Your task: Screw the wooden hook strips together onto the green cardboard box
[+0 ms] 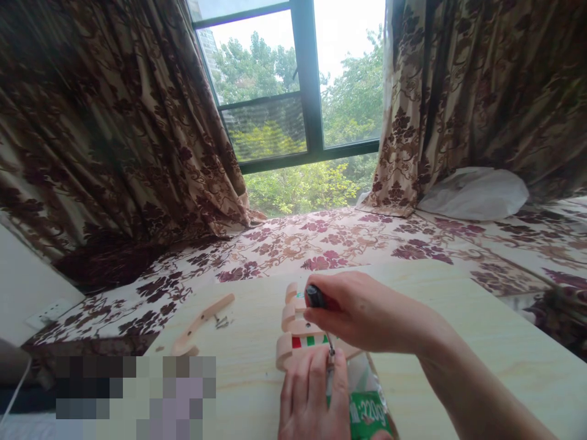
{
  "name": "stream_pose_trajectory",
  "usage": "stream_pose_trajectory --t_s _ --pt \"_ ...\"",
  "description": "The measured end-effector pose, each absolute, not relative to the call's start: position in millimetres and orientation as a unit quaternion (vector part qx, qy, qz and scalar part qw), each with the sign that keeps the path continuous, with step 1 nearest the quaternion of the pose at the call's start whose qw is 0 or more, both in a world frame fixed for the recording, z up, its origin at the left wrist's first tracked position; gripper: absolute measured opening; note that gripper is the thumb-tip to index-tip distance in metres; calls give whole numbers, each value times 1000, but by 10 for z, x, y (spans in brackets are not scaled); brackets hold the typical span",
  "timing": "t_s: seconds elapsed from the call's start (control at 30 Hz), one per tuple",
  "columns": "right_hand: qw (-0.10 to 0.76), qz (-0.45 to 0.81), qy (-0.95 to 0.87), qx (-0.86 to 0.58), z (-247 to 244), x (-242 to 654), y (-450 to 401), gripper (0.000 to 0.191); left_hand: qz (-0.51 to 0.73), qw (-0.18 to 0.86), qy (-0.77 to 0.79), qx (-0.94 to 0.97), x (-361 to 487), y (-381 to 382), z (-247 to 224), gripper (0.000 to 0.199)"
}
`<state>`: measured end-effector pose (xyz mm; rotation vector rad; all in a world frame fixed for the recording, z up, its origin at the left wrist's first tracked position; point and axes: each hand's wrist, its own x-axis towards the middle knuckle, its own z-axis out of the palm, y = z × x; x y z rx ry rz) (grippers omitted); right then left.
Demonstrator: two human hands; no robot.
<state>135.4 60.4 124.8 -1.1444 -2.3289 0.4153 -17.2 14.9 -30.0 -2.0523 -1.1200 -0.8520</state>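
Right hand: my right hand [367, 313] is clenched round the black handle of a screwdriver [316, 297], shaft slanting down toward my other fingers.
Left hand: my left hand [314, 397] lies back-up, fingers over the near side of the wooden assembly [285, 349]; I cannot tell whether the thumb closes on anything.
Driver tip: between two fingertips of the left hand, at a small metal part; probably a screw head, though the view there is poor.
Wooden assembly: on the bench [247, 391], under and just beyond the left hand; pale rounded pieces in a row, red and green patches showing between them, a dark screw head in the middle piece.
Loose wooden piece: a curved wooden piece [202, 322] lies on the bench, left of the assembly and well apart from it.
Screws: a few loose screws [222, 322] just beside the curved wooden piece.
Packet: clear packet with a green label [368, 415], "220g" legible, just right of the left hand.
Backdrop: floral cloth [321, 235] beyond the bench; white plastic bag [477, 194] on it at right; patterned curtains [183, 153] either side of the window [314, 79].
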Motion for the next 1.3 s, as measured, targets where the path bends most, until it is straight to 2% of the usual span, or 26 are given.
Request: stream_pose_trajectory --t_s 0.3,0.53,0.77,0.97,1.17,1.3 --pt "256 154 -855 -425 1272 1376 570 18 -303 333 -420 -788 -180 167 -277 70" --pt "275 203 -850 -401 1213 1403 690 17 -280 330 -428 -794 -186 147 -242 56" --pt "291 223 -846 -388 1227 1465 692 11 -280 317 -437 -794 -184 141 -243 53" --pt "300 147 -834 -438 1182 1450 744 25 -276 330 -425 -796 -207 151 -257 54" --pt "307 198 -850 -379 1226 1456 691 6 -277 307 -447 -793 -184 137 -248 53" --pt "302 206 -853 -373 1245 1434 672 12 -289 310 -442 -791 -172 134 -248 55"
